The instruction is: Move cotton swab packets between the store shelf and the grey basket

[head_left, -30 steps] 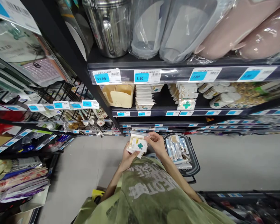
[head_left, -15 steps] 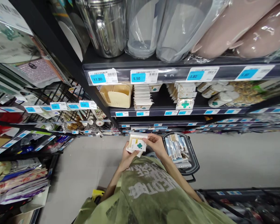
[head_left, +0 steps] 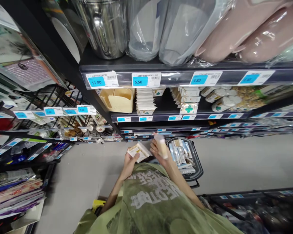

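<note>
My left hand [head_left: 130,165] holds a flat white packet of cotton swabs [head_left: 139,152], thumb on top and fingers beneath. Just to its right, my right hand [head_left: 158,152] grips a second white packet [head_left: 161,147], tilted on edge and blurred by motion. The two packets are apart, in front of my green shirt. On the shelf beyond my hands stand a row of similar packets [head_left: 145,101] and another group with a green clover mark [head_left: 189,108]. A cream plastic holder [head_left: 120,100] sits left of them.
A black basket [head_left: 199,165] full of packaged goods is on the floor at the right of my right hand. Above, a shelf edge [head_left: 175,78] with price tags carries a steel mug [head_left: 104,31] and plastic cups. Racks of goods line the left side.
My hands have moved apart, and the packets that were stacked together are now separate, one in each hand. The right-hand packet has turned on edge. The view has shifted slightly.
</note>
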`<state>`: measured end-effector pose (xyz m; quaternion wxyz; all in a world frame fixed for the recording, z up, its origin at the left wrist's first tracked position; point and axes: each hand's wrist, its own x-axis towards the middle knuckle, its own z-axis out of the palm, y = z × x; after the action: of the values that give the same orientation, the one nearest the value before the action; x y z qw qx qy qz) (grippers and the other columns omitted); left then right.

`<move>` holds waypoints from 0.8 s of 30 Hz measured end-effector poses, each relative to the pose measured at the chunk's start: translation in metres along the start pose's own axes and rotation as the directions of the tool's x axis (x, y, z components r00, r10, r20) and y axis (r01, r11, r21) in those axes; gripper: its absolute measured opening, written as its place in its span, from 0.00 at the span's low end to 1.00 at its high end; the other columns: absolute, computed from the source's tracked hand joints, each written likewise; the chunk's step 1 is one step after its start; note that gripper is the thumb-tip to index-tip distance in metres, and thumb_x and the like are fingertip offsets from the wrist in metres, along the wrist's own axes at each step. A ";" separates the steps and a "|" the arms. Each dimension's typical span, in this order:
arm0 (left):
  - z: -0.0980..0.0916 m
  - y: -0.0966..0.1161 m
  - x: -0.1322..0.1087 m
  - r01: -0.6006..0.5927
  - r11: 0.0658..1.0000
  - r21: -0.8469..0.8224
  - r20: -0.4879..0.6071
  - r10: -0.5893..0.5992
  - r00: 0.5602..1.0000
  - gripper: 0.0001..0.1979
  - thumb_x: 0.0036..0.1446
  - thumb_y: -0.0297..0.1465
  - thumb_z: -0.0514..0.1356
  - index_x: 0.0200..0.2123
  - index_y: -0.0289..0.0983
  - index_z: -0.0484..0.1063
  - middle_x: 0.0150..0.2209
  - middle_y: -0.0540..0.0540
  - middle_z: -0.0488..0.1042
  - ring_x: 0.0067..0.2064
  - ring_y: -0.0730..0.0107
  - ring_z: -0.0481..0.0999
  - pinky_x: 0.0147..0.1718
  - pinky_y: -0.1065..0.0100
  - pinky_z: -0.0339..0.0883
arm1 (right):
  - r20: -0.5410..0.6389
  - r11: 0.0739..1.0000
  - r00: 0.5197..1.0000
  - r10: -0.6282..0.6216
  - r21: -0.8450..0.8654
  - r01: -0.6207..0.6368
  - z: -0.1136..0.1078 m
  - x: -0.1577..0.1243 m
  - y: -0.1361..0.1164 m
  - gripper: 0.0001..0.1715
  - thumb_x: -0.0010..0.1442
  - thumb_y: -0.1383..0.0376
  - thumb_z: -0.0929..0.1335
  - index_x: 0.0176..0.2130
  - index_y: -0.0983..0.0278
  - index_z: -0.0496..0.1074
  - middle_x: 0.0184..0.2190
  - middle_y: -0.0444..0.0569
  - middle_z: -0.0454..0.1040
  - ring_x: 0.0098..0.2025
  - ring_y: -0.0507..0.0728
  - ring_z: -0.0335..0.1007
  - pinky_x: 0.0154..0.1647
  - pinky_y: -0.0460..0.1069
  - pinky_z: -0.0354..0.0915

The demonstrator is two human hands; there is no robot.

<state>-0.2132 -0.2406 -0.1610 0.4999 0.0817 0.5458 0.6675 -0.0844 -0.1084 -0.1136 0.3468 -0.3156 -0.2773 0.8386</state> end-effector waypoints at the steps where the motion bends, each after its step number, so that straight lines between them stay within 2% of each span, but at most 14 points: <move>1: 0.001 0.000 0.000 0.034 0.999 -0.033 -0.016 -0.034 0.999 0.29 0.45 0.46 0.74 0.44 0.37 0.70 0.42 0.46 0.79 0.42 0.65 0.78 0.43 0.66 0.71 | 0.026 0.998 0.999 0.025 0.059 -0.026 -0.003 -0.001 -0.002 0.18 0.60 0.56 0.73 0.48 0.57 0.75 0.26 0.38 0.65 0.19 0.47 0.48 0.19 0.44 0.53; 4: 0.003 0.003 0.001 0.106 0.991 -0.076 -0.065 -0.111 0.992 0.35 0.42 0.52 0.73 0.47 0.37 0.71 0.44 0.44 0.81 0.44 0.60 0.80 0.44 0.63 0.72 | 0.069 0.982 0.997 0.035 0.181 -0.047 -0.011 -0.003 -0.004 0.15 0.62 0.64 0.71 0.49 0.55 0.73 0.23 0.33 0.56 0.17 0.46 0.32 0.15 0.43 0.42; 7: 0.003 0.005 0.002 0.102 0.992 -0.072 -0.091 -0.108 0.990 0.34 0.43 0.54 0.72 0.46 0.37 0.72 0.42 0.44 0.81 0.44 0.59 0.80 0.43 0.63 0.72 | 0.063 0.960 0.997 0.051 0.271 -0.067 -0.015 -0.005 -0.002 0.19 0.62 0.69 0.70 0.52 0.55 0.73 0.22 0.31 0.51 0.17 0.47 0.26 0.14 0.43 0.37; 18: 0.004 0.005 -0.001 0.103 0.991 -0.083 -0.091 -0.111 0.990 0.32 0.42 0.53 0.72 0.43 0.36 0.72 0.38 0.45 0.81 0.44 0.58 0.80 0.42 0.63 0.73 | 0.061 0.944 0.994 0.095 0.310 -0.109 -0.018 -0.007 0.003 0.16 0.64 0.68 0.69 0.51 0.56 0.73 0.20 0.30 0.49 0.17 0.47 0.24 0.14 0.44 0.35; 24: 0.003 0.005 -0.002 0.107 0.990 -0.088 -0.099 -0.115 0.988 0.32 0.42 0.53 0.72 0.43 0.36 0.73 0.39 0.45 0.81 0.43 0.58 0.81 0.42 0.63 0.73 | 0.053 0.985 0.998 0.046 0.165 -0.054 -0.014 -0.008 0.000 0.09 0.65 0.66 0.67 0.47 0.56 0.72 0.22 0.33 0.46 0.19 0.49 0.24 0.15 0.45 0.37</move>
<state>-0.2133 -0.2402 -0.1546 0.5102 -0.0043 0.5469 0.6637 -0.0699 -0.1114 -0.1195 0.3440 -0.2719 -0.2069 0.8746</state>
